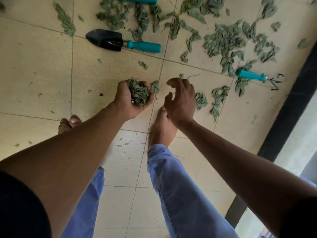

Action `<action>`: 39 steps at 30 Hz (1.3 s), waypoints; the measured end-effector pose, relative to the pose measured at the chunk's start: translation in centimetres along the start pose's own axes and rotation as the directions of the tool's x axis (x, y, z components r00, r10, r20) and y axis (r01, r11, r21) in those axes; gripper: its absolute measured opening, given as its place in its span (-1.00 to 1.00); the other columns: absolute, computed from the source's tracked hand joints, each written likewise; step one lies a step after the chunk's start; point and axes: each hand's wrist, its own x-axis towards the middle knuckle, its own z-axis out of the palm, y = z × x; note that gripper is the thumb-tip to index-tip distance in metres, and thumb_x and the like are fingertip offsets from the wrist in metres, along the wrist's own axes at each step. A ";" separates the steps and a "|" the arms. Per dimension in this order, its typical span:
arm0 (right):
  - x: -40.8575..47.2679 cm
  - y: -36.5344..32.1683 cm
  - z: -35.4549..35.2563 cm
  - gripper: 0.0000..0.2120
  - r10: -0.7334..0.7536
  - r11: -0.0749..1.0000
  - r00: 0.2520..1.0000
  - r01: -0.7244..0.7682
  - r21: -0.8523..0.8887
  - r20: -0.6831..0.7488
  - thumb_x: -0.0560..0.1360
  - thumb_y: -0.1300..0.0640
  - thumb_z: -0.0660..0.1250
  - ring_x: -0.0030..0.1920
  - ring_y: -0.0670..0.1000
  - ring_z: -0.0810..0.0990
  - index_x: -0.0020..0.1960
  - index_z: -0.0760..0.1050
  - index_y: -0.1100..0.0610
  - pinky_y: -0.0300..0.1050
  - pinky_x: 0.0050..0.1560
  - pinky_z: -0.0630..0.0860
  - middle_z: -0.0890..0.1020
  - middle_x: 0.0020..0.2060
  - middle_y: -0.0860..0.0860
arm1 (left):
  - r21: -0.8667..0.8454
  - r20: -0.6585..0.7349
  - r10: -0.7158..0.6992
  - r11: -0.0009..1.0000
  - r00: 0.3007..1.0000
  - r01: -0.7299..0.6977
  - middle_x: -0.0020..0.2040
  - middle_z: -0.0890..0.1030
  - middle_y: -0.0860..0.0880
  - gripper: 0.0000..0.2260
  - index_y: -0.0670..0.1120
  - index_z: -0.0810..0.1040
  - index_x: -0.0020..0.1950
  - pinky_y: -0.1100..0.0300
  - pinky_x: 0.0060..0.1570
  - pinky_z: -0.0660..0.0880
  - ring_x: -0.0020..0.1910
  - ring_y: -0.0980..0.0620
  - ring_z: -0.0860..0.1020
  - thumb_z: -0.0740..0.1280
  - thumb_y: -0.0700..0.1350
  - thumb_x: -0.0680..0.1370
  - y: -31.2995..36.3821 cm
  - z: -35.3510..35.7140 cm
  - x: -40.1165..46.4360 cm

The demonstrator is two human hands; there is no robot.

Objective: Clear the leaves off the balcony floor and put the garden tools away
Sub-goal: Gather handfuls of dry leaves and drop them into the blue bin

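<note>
While the left hand [132, 98] cups a clump of leaves [139, 94] with its fingers curled round them, the right hand [181, 100] hovers just beside it above the tiled floor [42, 66], fingers loosely spread and holding nothing. Farther off, loose leaves [223, 42] lie scattered across the tiles (thickest to the far right), with a black trowel [120, 41] near the middle, a hand rake [259, 78] at right close to the dark edge strip [291, 103], and what seems another teal handle [139, 0] cut off at the far edge.
</note>
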 end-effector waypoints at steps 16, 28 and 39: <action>4.3 4.3 1.2 -0.80 0.044 0.995 0.994 -0.053 0.087 0.099 0.45 0.31 0.36 -0.17 -0.04 0.57 -0.05 0.69 0.09 -0.17 -0.20 0.48 0.67 -0.09 0.01 | 0.061 0.053 -0.060 0.996 0.997 0.057 -0.24 0.56 -0.07 -0.71 -0.15 0.55 -0.22 0.10 -0.11 0.59 -0.25 -0.04 0.58 0.15 -0.10 0.62 -1.7 0.2 1.5; -1.5 -2.3 1.9 -0.88 -0.279 0.947 0.955 0.256 0.192 0.100 0.39 0.30 0.49 -0.16 0.08 0.56 -0.17 0.70 0.10 -0.10 -0.15 0.49 0.62 -0.17 0.05 | 0.058 0.071 -0.042 0.998 0.997 0.038 -0.30 0.60 0.01 -0.65 -0.08 0.58 -0.26 0.27 -0.30 0.54 -0.34 0.03 0.60 0.15 -0.06 0.64 -2.1 0.3 1.6; 0.3 -0.8 1.4 -0.64 -0.194 0.975 0.979 0.185 0.120 0.061 0.40 0.34 0.28 0.02 0.10 0.56 0.15 0.57 0.14 -0.02 -0.14 0.57 0.54 0.06 0.09 | -0.050 0.042 -0.051 0.997 0.998 0.053 -0.23 0.53 -0.06 -0.73 -0.12 0.51 -0.24 0.19 -0.25 0.56 -0.25 -0.02 0.54 0.17 -0.08 0.61 -0.4 -1.4 1.8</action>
